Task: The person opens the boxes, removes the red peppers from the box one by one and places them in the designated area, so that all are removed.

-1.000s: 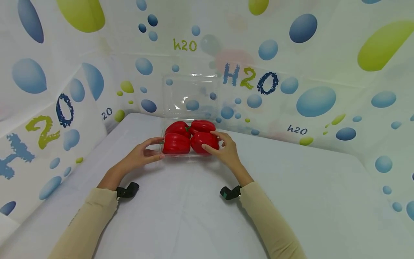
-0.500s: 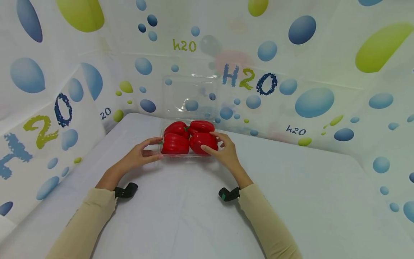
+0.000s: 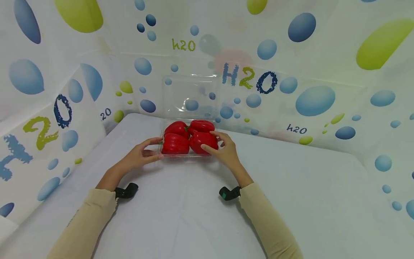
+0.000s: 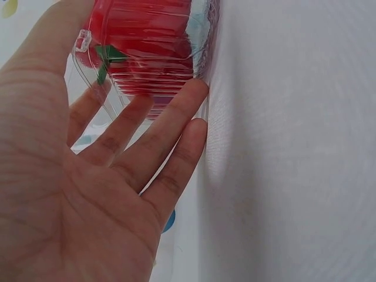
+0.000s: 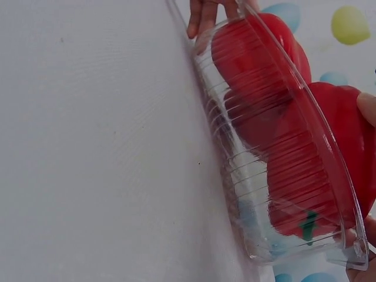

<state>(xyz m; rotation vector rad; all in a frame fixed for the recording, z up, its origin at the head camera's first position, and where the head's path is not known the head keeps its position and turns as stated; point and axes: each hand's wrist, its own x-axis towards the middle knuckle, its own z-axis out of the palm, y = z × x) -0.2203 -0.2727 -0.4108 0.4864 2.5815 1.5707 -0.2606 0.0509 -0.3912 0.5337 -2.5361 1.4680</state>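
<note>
A clear plastic clamshell box (image 3: pixel 181 155) lies on the table with its lid (image 3: pixel 191 93) raised behind it. Several red bell peppers fill it in two rows: front left pepper (image 3: pixel 175 144), back left pepper (image 3: pixel 175 128), back right pepper (image 3: pixel 202 126) and front right pepper (image 3: pixel 202 140). My right hand (image 3: pixel 226 149) grips the front right pepper, thumb on its near side and fingers round its right end. My left hand (image 3: pixel 139 155) rests nearly straight fingers against the box's left end; in the left wrist view those fingers (image 4: pixel 176 114) touch the ribbed wall.
A white cloth covers the table (image 3: pixel 181 216). A patterned curtain (image 3: pixel 323 61) with blue and green drops hangs behind and to the left, close behind the raised lid. Black wrist cameras (image 3: pixel 127 191) sit on both wrists.
</note>
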